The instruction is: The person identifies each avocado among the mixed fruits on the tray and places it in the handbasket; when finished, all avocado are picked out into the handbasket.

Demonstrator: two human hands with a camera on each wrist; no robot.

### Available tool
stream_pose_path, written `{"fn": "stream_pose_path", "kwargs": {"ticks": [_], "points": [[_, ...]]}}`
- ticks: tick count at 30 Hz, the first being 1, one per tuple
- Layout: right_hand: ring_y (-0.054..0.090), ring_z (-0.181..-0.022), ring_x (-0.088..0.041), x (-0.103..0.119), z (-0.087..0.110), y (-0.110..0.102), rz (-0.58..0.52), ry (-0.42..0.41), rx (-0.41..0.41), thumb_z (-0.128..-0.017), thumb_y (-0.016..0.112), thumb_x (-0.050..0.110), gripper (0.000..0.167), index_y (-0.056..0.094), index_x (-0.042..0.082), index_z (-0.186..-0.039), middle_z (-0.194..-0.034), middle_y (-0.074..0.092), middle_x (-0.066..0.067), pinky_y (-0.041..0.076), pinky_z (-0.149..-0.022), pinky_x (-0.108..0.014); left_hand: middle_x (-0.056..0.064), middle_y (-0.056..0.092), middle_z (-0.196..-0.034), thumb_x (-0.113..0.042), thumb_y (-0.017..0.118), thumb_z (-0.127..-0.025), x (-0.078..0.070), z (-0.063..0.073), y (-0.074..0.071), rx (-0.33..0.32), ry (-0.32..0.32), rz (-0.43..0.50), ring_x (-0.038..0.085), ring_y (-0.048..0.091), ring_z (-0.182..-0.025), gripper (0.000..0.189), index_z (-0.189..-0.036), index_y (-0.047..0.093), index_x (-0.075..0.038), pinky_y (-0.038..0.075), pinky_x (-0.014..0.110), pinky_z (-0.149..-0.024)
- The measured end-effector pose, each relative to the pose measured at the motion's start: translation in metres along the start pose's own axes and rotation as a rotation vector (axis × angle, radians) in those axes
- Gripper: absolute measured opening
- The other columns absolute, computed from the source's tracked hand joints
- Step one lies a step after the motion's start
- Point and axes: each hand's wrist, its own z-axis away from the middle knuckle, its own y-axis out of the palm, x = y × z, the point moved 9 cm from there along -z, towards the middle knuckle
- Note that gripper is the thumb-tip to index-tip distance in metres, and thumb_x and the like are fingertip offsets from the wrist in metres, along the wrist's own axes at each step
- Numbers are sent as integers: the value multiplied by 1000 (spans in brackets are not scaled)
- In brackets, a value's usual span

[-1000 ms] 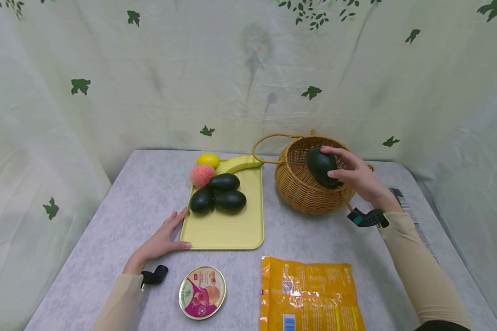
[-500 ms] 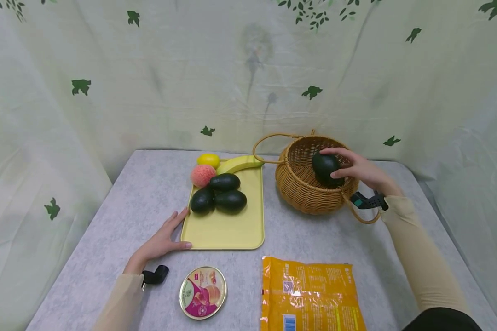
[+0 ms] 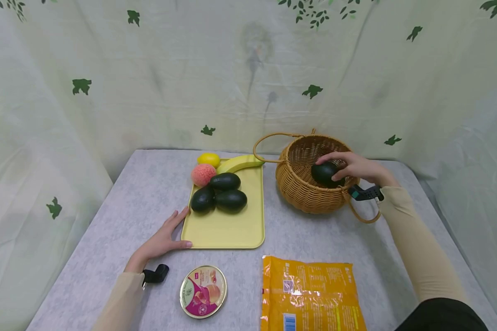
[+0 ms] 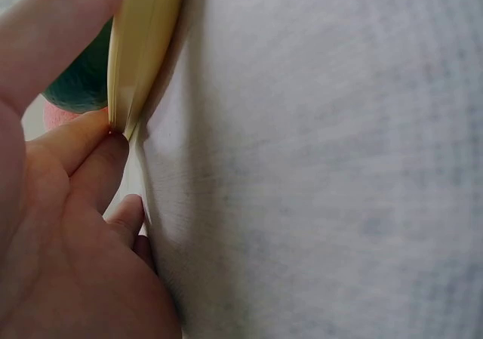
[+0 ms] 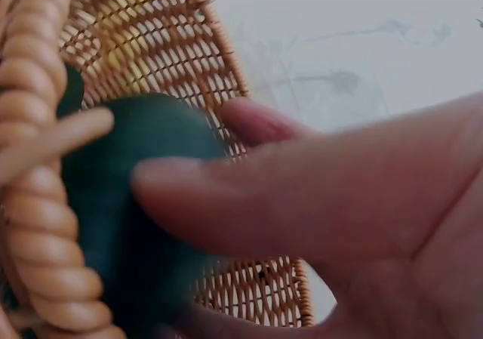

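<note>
My right hand [image 3: 358, 166] grips a dark green avocado [image 3: 324, 174] inside the wicker basket [image 3: 306, 197]. In the right wrist view the thumb [image 5: 204, 203] lies across this avocado [image 5: 158, 127], and the basket's twisted rim partly covers it. A sliver of another dark shape shows behind. My left hand [image 3: 161, 241], fingers extended, touches the left edge and near corner of the yellow tray [image 3: 223, 232]. On the tray sit several fruits: three dark avocados [image 3: 230, 201], a banana [image 3: 240, 163], a pink bumpy round fruit [image 3: 203, 175] at the edge and a lemon [image 3: 209, 159].
A round tin [image 3: 203, 292] with a pink label lies in front of the tray. An orange plastic packet [image 3: 310, 296] lies at the near right. One basket handle [image 3: 265, 135] leans toward the tray; the other hangs at the right. Patterned curtains [image 3: 170, 69] surround the table.
My right hand has lowered the avocado from the basket's mouth deeper inside. The right basket handle has come to hang lower beside the wrist. The left hand stays at the tray.
</note>
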Motion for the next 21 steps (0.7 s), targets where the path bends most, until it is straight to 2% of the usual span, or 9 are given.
{"fn": "stream_pose_path", "kwargs": {"ticks": [5, 8, 11, 15, 18, 21], "points": [[47, -120, -43, 7, -1, -3, -10, -64, -9, -93, 50, -8, 44, 43, -8, -137, -134, 47, -25, 47, -93, -40, 24, 9, -156, -31, 78, -80, 0, 0, 0, 6, -6, 0, 44, -3, -141, 100, -154, 16, -9, 7, 69, -104], [48, -120, -38, 11, 0, -2, -3, -65, -30, -96, 54, 2, 43, 44, -3, -138, -135, 49, -20, 47, -93, -39, 24, 9, -156, -31, 78, -80, 0, 0, 0, 4, -9, -3, 44, -3, -141, 100, -154, 15, -10, 7, 69, -104], [45, -124, -37, 15, 2, 2, -7, -53, -35, -96, 56, 9, 43, 45, 2, -138, -137, 47, -17, 44, -96, -45, 23, 9, -156, -32, 78, -80, 0, 0, 0, 3, -8, -8, 44, -3, -141, 100, -154, 15, -10, 7, 69, -104], [46, -124, -39, 17, 4, 6, -62, -53, -59, -97, 56, 13, 44, 44, 4, -139, -140, 44, -15, 44, -96, -45, 23, 9, -156, -32, 78, -80, -1, 0, 0, 4, -1, -6, 44, -3, -141, 100, -154, 15, -10, 7, 68, -104], [49, -123, -35, 20, 5, 7, -112, -74, -95, -98, 55, 15, 45, 44, 6, -140, -140, 44, -13, 46, -95, -40, 23, 9, -156, -31, 78, -80, -1, -1, 0, 4, 3, -6, 44, -3, -141, 100, -154, 15, -10, 6, 68, -104], [50, -122, -32, 24, 4, 10, -171, -97, -133, -98, 55, 15, 44, 44, 7, -140, -139, 45, -14, 46, -95, -41, 23, 9, -156, -31, 78, -80, -1, -1, 0, 4, 1, -7, 44, -3, -141, 100, -154, 15, -10, 7, 69, -104]]}}
